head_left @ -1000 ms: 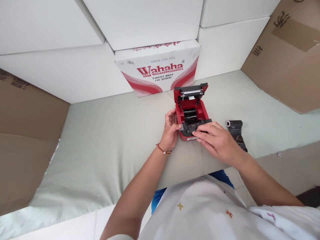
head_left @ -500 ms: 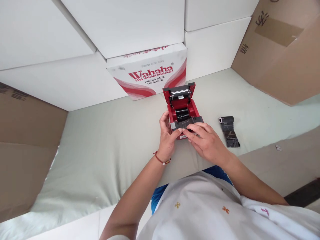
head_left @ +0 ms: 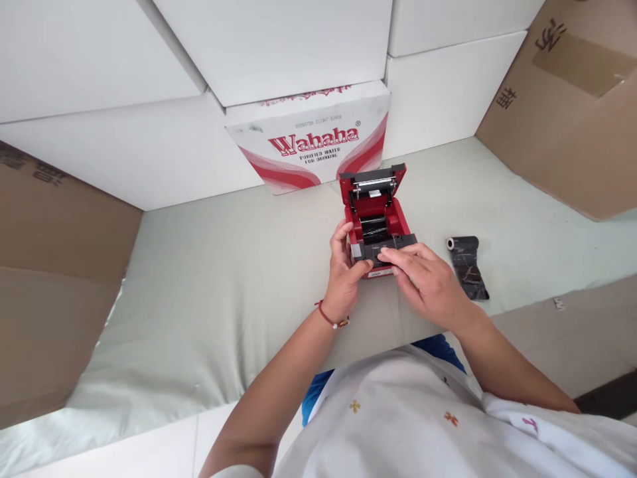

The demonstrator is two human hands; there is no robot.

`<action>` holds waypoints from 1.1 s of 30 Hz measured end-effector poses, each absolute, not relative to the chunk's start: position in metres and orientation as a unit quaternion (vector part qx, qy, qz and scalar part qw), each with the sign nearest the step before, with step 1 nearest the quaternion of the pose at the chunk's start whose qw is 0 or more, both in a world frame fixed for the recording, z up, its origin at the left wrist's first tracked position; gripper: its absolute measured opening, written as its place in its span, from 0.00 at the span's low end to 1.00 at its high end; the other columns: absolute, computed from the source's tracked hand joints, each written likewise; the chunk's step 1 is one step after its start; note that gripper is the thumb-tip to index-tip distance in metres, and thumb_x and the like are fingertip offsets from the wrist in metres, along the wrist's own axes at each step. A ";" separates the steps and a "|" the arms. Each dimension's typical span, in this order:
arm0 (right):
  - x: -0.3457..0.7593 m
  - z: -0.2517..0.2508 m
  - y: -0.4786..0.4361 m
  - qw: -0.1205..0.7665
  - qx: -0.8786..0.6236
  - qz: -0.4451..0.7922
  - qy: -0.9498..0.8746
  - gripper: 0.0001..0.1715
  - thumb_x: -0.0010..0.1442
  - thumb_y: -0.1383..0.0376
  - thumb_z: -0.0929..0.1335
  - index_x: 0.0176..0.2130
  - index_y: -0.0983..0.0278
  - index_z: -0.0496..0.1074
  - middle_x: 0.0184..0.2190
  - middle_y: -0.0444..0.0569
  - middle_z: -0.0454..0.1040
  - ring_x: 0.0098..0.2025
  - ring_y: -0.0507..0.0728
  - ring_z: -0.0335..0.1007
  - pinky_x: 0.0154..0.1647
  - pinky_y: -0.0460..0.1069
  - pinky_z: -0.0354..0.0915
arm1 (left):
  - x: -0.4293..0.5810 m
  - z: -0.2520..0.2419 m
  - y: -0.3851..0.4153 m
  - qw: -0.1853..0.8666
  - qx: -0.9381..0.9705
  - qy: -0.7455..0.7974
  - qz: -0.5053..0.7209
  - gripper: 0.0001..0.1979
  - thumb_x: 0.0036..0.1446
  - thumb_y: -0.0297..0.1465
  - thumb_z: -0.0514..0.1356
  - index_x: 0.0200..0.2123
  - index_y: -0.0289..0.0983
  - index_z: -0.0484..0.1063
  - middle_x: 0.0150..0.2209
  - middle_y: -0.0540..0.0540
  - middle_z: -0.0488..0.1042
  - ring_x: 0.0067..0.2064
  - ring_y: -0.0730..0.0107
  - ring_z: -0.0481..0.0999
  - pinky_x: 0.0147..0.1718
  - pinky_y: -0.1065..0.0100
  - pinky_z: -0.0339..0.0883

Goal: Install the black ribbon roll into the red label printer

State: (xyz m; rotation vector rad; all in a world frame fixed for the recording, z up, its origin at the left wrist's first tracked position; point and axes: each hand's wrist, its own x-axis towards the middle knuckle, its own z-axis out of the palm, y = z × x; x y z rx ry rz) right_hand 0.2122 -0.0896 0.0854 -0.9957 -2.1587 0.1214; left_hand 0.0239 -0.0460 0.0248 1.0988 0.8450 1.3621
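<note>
A small red and black label printer [head_left: 403, 216] sits on the cloth-covered table with its lid raised. Dark rollers [head_left: 373, 228] show inside it. My left hand [head_left: 344, 275] grips its left side, fingers along the wall and thumb on the front edge. My right hand [head_left: 423, 275] is closed at the front, its fingertips on a strip of dark, shiny ribbon [head_left: 372, 253] lying over the black front panel. The fingers partly hide that strip. To the right, a loose roll of black ribbon [head_left: 462, 249] lies with its end unrolled towards me.
Behind the printer stands a white and red water carton [head_left: 318, 143], against stacked white boxes [head_left: 279, 46]. Brown cardboard boxes flank the table at left [head_left: 54, 279] and right [head_left: 572, 113]. Pale green cloth [head_left: 209, 285] covers the table.
My right fingers have drawn closer together and shifted slightly right along the printer's front, away from my left thumb. My left hand keeps its hold. The whole view has shifted a little.
</note>
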 end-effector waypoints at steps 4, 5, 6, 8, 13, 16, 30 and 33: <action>0.215 0.085 -0.082 0.379 -0.411 0.036 -0.829 0.31 0.74 0.76 0.66 0.69 0.56 0.68 0.51 0.51 0.87 0.50 0.63 0.78 0.49 0.60 0.80 | 0.026 0.029 -0.047 0.580 0.435 0.360 0.587 0.37 0.54 0.40 0.76 0.64 0.52 0.67 0.77 0.48 0.58 0.76 0.48 0.62 0.66 0.55 0.69; 0.215 0.085 -0.080 0.379 -0.416 0.032 -0.826 0.29 0.74 0.75 0.67 0.68 0.56 0.69 0.51 0.51 0.87 0.51 0.64 0.78 0.50 0.61 0.80 | 0.027 0.029 -0.047 0.584 0.429 0.359 0.588 0.37 0.53 0.40 0.76 0.64 0.52 0.68 0.76 0.47 0.60 0.76 0.48 0.63 0.65 0.55 0.70; 0.216 0.085 -0.079 0.379 -0.420 0.029 -0.824 0.27 0.74 0.75 0.67 0.67 0.56 0.70 0.51 0.51 0.87 0.52 0.64 0.78 0.51 0.61 0.79 | 0.028 0.030 -0.047 0.588 0.425 0.357 0.588 0.38 0.53 0.40 0.77 0.64 0.52 0.67 0.75 0.47 0.61 0.75 0.48 0.64 0.64 0.55 0.70; 0.218 0.085 -0.078 0.380 -0.420 0.030 -0.823 0.25 0.74 0.73 0.68 0.66 0.57 0.72 0.51 0.51 0.87 0.53 0.64 0.79 0.53 0.61 0.79 | 0.028 0.032 -0.047 0.592 0.423 0.356 0.586 0.39 0.52 0.40 0.77 0.64 0.51 0.66 0.72 0.46 0.65 0.73 0.49 0.66 0.63 0.55 0.71; 0.226 0.093 -0.070 0.402 -0.449 0.071 -0.795 0.18 0.76 0.66 0.68 0.62 0.55 0.77 0.53 0.51 0.86 0.55 0.62 0.81 0.58 0.60 0.79 | 0.030 0.037 -0.048 0.578 0.430 0.362 0.591 0.41 0.51 0.39 0.78 0.64 0.50 0.64 0.69 0.45 0.69 0.73 0.50 0.66 0.68 0.54 0.67; 0.237 0.103 -0.044 0.450 -0.503 0.048 -0.736 0.19 0.78 0.57 0.67 0.63 0.54 0.78 0.57 0.52 0.84 0.57 0.64 0.81 0.62 0.64 0.77 | 0.033 0.038 -0.050 0.569 0.428 0.376 0.593 0.40 0.53 0.39 0.77 0.65 0.50 0.64 0.70 0.45 0.68 0.74 0.51 0.65 0.70 0.53 0.65; 0.228 0.104 0.060 0.441 -0.434 0.116 -0.777 0.32 0.78 0.40 0.61 0.55 0.59 0.81 0.56 0.57 0.83 0.60 0.63 0.80 0.66 0.62 0.74 | 0.056 0.044 -0.068 0.533 0.363 0.452 0.616 0.36 0.56 0.33 0.71 0.65 0.47 0.61 0.69 0.42 0.68 0.71 0.56 0.69 0.69 0.55 0.66; 0.237 0.105 0.036 0.426 -0.411 0.120 -0.797 0.26 0.79 0.46 0.63 0.57 0.58 0.81 0.58 0.55 0.84 0.64 0.63 0.79 0.69 0.63 0.72 | 0.060 0.043 -0.070 0.521 0.358 0.461 0.623 0.36 0.56 0.33 0.71 0.65 0.47 0.60 0.69 0.42 0.67 0.71 0.56 0.69 0.71 0.55 0.65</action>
